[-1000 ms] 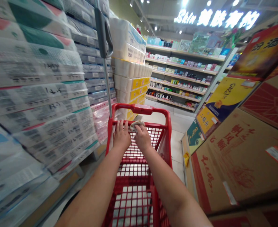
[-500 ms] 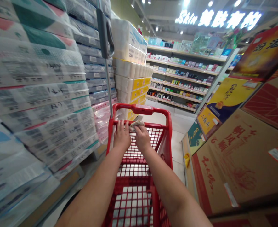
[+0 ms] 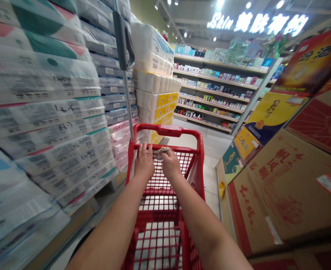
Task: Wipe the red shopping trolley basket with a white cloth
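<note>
A red plastic shopping cart [image 3: 201, 165] with grid panels stands in front of me, its wide handle at the far end. My left hand [image 3: 144, 165] lies on the red bar below that handle, on its left part, with the fingers stretched out and apart. Beside it, my right hand [image 3: 171, 164] is closed on a crumpled, pale cloth [image 3: 162, 150] and presses it against the same bar and the grid. Part of the cloth is hidden under the fingers. A grey pole with a dark grip [image 3: 122, 41] rises at the cart's left corner.
Stacked tissue packs [image 3: 50, 112] wall the left side, with toilet roll packs [image 3: 154, 82] beyond. Cardboard cartons [image 3: 283, 180] and coloured boxes [image 3: 272, 112] line the right. Shelves of small products [image 3: 216, 88] stand behind a pale tiled floor [image 3: 211, 150].
My right hand and the cloth have shifted slightly, and the cloth looks flatter against the bar. The left hand stays at the bar. The whole view has moved a little.
</note>
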### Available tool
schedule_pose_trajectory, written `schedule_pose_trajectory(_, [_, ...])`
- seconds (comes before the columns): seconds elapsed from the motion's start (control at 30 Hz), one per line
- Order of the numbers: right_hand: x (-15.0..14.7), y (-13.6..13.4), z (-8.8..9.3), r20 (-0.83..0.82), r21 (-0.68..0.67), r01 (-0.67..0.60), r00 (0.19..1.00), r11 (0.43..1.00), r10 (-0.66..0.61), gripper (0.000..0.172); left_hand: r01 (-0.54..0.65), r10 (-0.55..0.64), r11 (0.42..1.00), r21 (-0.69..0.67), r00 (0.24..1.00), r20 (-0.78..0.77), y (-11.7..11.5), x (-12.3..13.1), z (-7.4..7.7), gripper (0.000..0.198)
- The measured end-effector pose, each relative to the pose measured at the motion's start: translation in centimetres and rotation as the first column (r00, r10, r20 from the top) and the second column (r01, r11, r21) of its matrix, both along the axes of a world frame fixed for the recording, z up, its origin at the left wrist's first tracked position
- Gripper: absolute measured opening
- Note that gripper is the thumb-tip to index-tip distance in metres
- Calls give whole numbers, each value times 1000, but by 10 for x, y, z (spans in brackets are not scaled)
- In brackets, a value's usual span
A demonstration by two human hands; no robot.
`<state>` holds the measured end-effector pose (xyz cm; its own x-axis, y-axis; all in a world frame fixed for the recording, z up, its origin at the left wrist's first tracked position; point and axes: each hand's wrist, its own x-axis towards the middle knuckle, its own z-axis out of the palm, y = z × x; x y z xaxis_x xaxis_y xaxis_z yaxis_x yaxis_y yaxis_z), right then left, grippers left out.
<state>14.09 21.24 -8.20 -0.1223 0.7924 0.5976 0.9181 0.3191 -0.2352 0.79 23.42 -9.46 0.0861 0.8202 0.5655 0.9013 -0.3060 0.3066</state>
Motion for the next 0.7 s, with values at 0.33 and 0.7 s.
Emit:
schedule_pose_trajectory(0.33, [3,-4,8,90,-184,100,992,978,-85,31,-5,4,1000,-19,999,-46,-3,0,3,67])
schedule_pose_trajectory(0.7, [-1,-8,16,182,-274,140,979,952,-91,22,-7,6,1000,-21,998,-56,-3,0,3,67])
